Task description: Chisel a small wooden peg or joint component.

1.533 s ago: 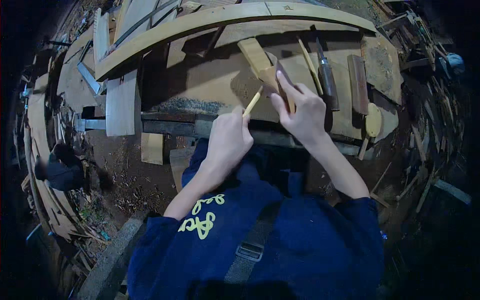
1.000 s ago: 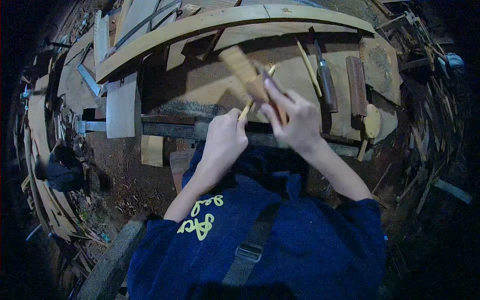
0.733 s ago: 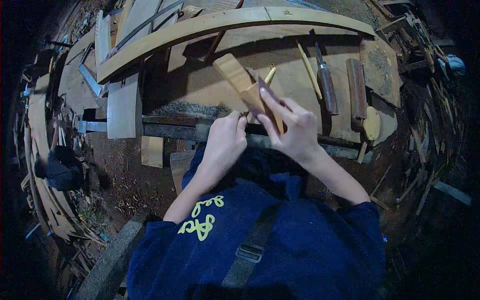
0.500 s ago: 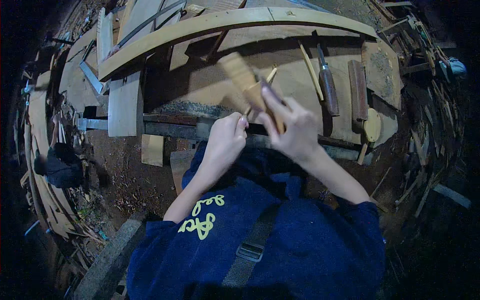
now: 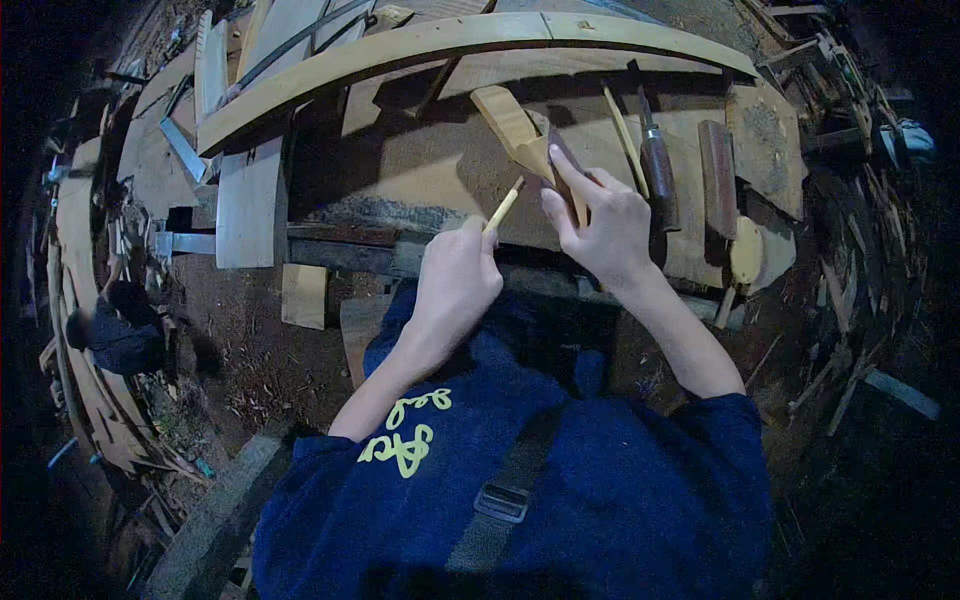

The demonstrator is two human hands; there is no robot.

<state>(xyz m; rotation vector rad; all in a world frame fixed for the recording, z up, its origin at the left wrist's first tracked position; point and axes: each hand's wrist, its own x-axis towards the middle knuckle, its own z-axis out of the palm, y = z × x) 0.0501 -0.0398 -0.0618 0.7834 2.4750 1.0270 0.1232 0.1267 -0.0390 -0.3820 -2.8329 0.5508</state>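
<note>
My left hand is closed around a thin pale wooden stick with a dark tip, which points up and to the right. In my right hand is a light wooden piece with a broad, block-like head and a narrower handle; my fingers wrap the handle. The head tilts up to the left, over the workbench and apart from the stick. To the right of that hand lie a chisel with a brown wooden handle, a slim pale strip and a brown half-round wooden piece.
A long curved beam spans the bench's far side. A pale board juts over the near edge at left. A rounded wooden piece lies at the right end. Scrap wood and a dark-clad figure are at far left.
My hands have moved apart. The block-headed wooden piece has shifted right, away from the stick. The stick's tip has come lower and nearer to me.
</note>
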